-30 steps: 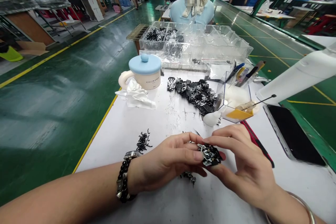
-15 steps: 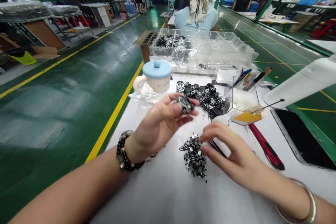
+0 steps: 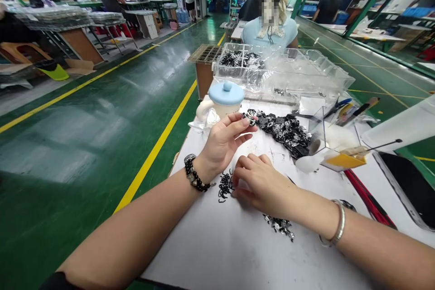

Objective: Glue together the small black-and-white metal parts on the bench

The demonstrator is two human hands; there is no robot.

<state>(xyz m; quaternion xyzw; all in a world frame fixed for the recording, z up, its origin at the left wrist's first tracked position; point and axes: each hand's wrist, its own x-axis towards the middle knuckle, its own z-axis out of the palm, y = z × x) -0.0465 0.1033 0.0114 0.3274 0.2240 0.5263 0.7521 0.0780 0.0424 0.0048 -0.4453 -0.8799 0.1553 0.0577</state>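
a small black-and-silver part, perhaps a clip, is held tilted above the white tabletop; small black hooked pieces lie loosely heaped on it.

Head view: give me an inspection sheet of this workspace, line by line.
Surface: white tabletop, some dark marks.
Job's things: large pile of black-and-silver parts; black hook pile; small mixed pile.
Clutter: lidded mug, tissue, phone, red-and-black tool.
Grippers: bare hands; left hand holds a small part, right hand at the black hook pile, grip hidden.
Cables: nothing seen.
Surroundings: green floor, yellow line, person in light blue ahead.
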